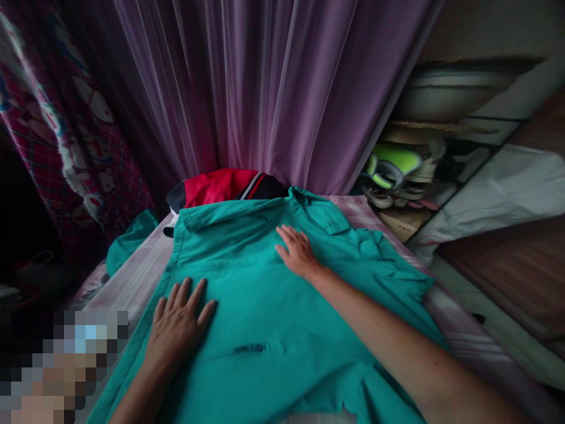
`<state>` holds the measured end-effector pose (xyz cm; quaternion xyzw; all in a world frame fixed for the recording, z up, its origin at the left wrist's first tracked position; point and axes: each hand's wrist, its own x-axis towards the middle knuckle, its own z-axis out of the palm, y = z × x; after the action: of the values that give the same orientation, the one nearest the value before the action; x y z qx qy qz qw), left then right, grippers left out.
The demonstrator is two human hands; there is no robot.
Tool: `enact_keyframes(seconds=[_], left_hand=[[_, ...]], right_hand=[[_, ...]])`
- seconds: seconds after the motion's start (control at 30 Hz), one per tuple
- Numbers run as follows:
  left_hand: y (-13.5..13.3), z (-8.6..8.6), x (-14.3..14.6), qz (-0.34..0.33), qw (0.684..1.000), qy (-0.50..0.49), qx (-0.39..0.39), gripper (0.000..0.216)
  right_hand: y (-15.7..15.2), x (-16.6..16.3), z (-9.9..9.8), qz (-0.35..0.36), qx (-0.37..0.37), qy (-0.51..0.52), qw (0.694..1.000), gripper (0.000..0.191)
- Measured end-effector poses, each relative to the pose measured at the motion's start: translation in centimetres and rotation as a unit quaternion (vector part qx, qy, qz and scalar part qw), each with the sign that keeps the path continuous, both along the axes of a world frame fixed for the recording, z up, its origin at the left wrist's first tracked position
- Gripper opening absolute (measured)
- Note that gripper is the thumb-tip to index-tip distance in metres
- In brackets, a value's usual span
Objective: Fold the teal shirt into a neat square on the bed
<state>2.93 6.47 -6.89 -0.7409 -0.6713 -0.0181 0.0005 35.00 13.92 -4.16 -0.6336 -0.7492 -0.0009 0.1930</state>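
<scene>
Head view: teal garment (260,300) laid out across the cloth-covered desk (136,268).
Uneven pressure or a sideways drag could bunch the fabric, and the left side, close to the desk's edge, could slip over. Your left hand (176,318) lies palm down near that side, fingers spread wide, gripping nothing. Your right hand (298,250) is at the upper middle, fingers nearly together, thumb apart, also gripping nothing; whether it presses cannot be told.
</scene>
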Motion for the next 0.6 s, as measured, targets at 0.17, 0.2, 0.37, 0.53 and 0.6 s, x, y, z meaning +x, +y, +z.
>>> enact_keyframes(seconds=[0.17, 0.2, 0.37, 0.53, 0.6], left_hand=[[0.4, -0.6, -0.3, -0.01, 1.0, -0.003, 0.023, 0.068], [0.4, -0.6, -0.2, -0.013, 1.0, -0.001, 0.025, 0.068], [0.1, 0.5, 0.4, -0.006, 1.0, 0.007, 0.027, 0.064], [0.1, 1.4, 0.8, -0.002, 1.0, -0.009, 0.011, 0.064], [0.2, 1.5, 0.6, -0.001, 1.0, -0.013, 0.001, 0.064]], right_hand=[[-10.3, 8.7, -3.2, -0.15, -0.118, -0.124, 0.974, 0.057], [-11.5, 11.0, -3.2, -0.219, -0.13, -0.134, 0.958, 0.057], [-13.4, 14.8, -0.9, -0.318, -0.167, -0.128, 0.924, 0.058], [-13.6, 6.6, 0.2, -0.124, -0.103, -0.093, 0.983, 0.057], [-14.5, 5.6, -0.4, -0.05, -0.127, -0.087, 0.987, 0.054]])
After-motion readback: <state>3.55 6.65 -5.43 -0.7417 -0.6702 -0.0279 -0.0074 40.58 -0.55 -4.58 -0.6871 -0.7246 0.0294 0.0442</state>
